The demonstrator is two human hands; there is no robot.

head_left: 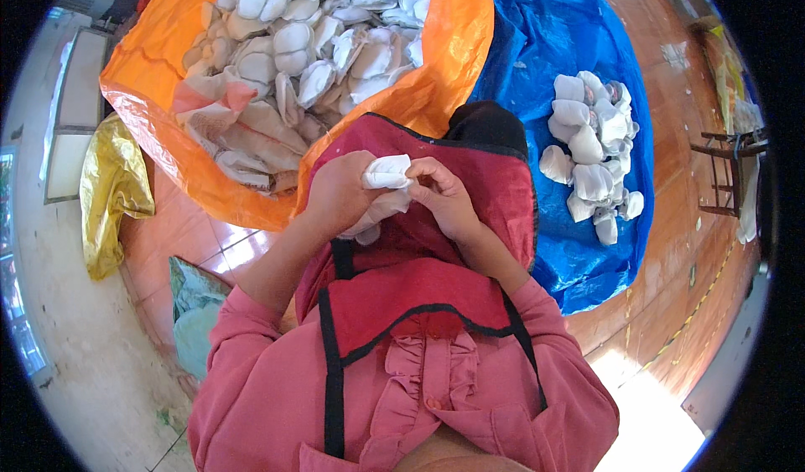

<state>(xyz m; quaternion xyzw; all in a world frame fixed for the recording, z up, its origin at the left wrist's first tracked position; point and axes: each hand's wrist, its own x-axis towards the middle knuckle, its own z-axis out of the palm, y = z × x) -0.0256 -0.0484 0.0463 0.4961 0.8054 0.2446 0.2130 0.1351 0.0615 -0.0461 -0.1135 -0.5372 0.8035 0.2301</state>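
Note:
A white, soft, padded-looking fabric piece (387, 172) is held over my lap, with a looser part of it hanging below my fingers. My left hand (340, 189) is closed around its left side. The fingertips of my right hand (443, 197) pinch its right edge. Part of the piece is hidden behind my left hand. Beneath both hands lies the dark red apron (495, 191) with black edging. Ahead and to the left, a heap of flat, rounded white fabric pieces (293, 49) fills a large orange sack (465, 61) with an open mouth.
To the right, a blue plastic sheet (537, 40) on the tiled floor bears a smaller pile of puffy white pieces (594, 183). A yellow sack (116, 191) leans by the left wall, near a green sheet (197, 329). At the far right stands a dark wooden stool (725, 170).

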